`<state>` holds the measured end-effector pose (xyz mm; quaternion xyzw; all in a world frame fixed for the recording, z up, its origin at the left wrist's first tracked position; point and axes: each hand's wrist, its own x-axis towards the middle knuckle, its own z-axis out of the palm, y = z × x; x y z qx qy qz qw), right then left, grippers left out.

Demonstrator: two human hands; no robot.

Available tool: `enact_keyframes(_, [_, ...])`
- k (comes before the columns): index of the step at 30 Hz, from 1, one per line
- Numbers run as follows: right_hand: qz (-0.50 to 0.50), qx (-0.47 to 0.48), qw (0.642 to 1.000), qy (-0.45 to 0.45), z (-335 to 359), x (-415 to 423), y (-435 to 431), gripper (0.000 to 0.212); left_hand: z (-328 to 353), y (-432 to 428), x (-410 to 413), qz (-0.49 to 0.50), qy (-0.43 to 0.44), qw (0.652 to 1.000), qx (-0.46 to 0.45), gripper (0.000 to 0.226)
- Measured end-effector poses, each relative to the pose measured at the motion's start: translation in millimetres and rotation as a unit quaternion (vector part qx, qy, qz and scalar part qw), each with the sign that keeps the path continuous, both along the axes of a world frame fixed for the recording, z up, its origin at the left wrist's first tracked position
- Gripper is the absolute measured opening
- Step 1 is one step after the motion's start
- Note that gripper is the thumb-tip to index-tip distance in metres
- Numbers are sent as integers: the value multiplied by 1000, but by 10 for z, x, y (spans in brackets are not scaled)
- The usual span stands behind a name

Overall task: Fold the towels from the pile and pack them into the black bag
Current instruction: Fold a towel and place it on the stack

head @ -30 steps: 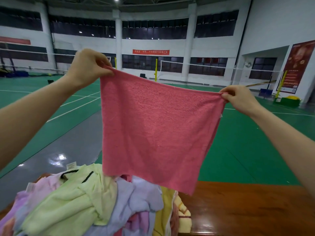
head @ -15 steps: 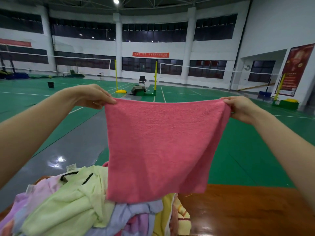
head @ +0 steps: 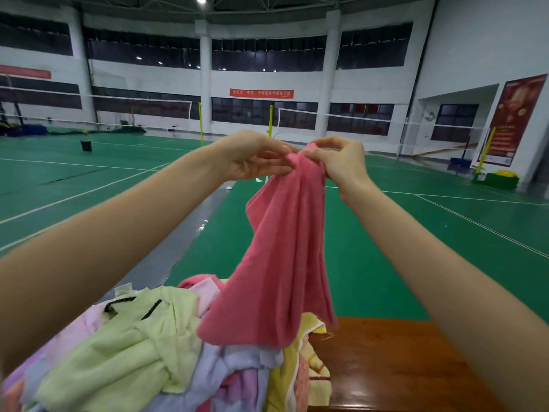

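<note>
A pink towel (head: 282,263) hangs folded in half lengthwise in front of me, its two top corners brought together. My left hand (head: 255,157) pinches one corner from the left and my right hand (head: 338,162) pinches the other from the right, the fingers of both nearly touching. The towel's lower edge brushes the pile of towels (head: 127,346) below, a heap of light green, lilac, pale pink and yellow cloth. The black bag does not show in this view.
The pile sits on a brown wooden table (head: 386,361), whose bare part lies at the lower right. Beyond it stretches a green sports court floor (head: 416,233) with white lines, yellow net posts and a grey strip at the left.
My hands came together from wide apart, bringing the towel's two top corners to meet. The towel went from a flat spread sheet to a narrow hanging fold.
</note>
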<state>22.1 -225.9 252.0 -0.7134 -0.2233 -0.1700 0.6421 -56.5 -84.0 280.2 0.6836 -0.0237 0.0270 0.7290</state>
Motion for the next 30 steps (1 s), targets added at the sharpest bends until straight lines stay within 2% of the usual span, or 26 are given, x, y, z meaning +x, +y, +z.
enact_keyframes(4, [6, 5, 999, -39, -25, -68, 21, 12, -8, -86, -47, 11, -58, 996, 62, 25])
enact_keyframes(8, [34, -14, 998, -59, -33, -151, -1, 5, -71, -93, -56, 84, -145, 978, 125, 9])
enact_keyframes(12, [110, 19, 993, -33, -48, -238, -14, 12, -128, -103, 17, 164, -230, 931, 233, 9])
enact_keyframes(16, [106, 36, 993, -31, -34, -250, -55, 7, -175, -101, 133, 198, -284, 890, 296, 14])
enact_keyframes(19, [162, 70, 984, 13, -4, -233, -92, 5, -282, -34, 172, 147, -274, 898, 312, 27])
enact_keyframes(21, [165, 50, 985, 23, 23, -219, -133, 5, -414, 67, 169, 70, -240, 911, 329, 32])
enact_keyframes(23, [140, 16, 990, 18, 62, -209, -192, 6, -589, 185, 190, 13, -183, 912, 367, 25])
enact_keyframes(26, [97, -4, 995, 10, 103, -148, -307, 8, -787, 330, 223, 27, -129, 886, 444, 16])
enact_keyframes(30, [71, 31, 995, 56, 91, 13, -543, 4, -800, 428, 228, 56, -116, 911, 391, 15])
